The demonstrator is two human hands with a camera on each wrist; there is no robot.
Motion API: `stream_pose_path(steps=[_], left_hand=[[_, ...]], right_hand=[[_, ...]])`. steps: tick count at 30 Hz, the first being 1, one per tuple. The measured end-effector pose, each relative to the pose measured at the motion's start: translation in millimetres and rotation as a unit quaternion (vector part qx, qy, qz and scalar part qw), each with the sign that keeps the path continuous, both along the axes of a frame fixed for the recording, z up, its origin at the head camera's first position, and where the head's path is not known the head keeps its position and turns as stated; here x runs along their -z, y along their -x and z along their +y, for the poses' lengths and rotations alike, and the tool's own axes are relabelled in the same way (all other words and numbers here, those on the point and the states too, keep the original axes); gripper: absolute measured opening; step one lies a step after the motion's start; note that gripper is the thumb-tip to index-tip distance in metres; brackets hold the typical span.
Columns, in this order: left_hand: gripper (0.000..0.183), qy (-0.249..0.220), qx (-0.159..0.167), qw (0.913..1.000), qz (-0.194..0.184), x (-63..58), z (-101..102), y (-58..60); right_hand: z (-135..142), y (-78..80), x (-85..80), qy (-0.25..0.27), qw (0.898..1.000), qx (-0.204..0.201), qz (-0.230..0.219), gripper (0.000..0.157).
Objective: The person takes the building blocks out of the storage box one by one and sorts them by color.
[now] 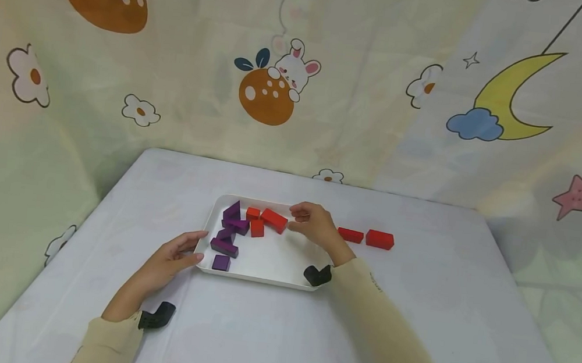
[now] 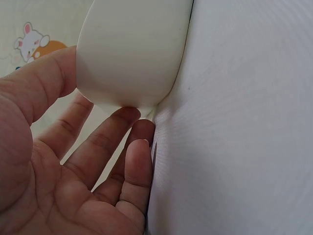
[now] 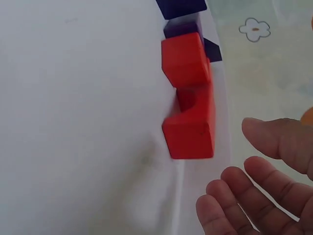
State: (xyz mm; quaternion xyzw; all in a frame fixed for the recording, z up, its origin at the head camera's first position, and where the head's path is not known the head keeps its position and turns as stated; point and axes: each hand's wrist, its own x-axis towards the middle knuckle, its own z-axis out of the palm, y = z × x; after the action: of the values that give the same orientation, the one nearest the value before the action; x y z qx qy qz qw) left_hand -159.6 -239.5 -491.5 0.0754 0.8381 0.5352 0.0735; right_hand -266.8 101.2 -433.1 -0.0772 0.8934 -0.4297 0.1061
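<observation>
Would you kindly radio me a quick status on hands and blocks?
Left hand touching white tray. Right hand empty, beside red block inside tray, nothing between. Two red blocks outside, tray's right.

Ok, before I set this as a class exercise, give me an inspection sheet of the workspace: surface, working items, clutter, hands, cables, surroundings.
Surface: white tabletop, with the white tray lying flat on it.
Working items: purple blocks along the tray's left part; red blocks near its far edge; two more red blocks on the tabletop, right of the tray.
Clutter: nothing seen.
Left hand: holds the tray's left edge.
Right hand: holds nothing; fingers apart from the nearest red block in the tray.
Cables: nothing seen.
Surroundings: pale backdrop printed with flowers, a rabbit and a yellow moon.
</observation>
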Motion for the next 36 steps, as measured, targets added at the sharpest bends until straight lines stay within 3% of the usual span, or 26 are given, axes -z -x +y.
stream_pose_path(steps=[6, 12, 19, 27, 36], left_hand=[[0.056, 0.002, 0.001, 1.0000, -0.005, 1.5, 2, 1.5], [0.057, -0.001, 0.006, 1.0000, -0.007, 0.9, 7, 1.9], [0.058, 0.002, 0.002, 0.9999, -0.012, -0.7, 7, 1.0], [0.057, 0.001, 0.000, 1.0000, -0.009, 1.0, 3, 1.9], [0.057, 0.005, -0.005, 0.9999, -0.007, 2.2, 1, 2.4]], right_hand=[[-19, 4.8, 12.4, -0.027, 0.999, 0.008, -0.019, 0.043], [-23, 8.1, 22.7, -0.025, 0.999, 0.022, -0.021, 0.038], [-17, 2.6, 12.8, -0.028, 0.999, 0.019, 0.003, 0.035], [11, -10.0, -4.1, 0.005, 0.999, 0.000, 0.043, 0.039], [69, -18.6, -10.9, -0.001, 0.995, -0.014, 0.095, 0.042]])
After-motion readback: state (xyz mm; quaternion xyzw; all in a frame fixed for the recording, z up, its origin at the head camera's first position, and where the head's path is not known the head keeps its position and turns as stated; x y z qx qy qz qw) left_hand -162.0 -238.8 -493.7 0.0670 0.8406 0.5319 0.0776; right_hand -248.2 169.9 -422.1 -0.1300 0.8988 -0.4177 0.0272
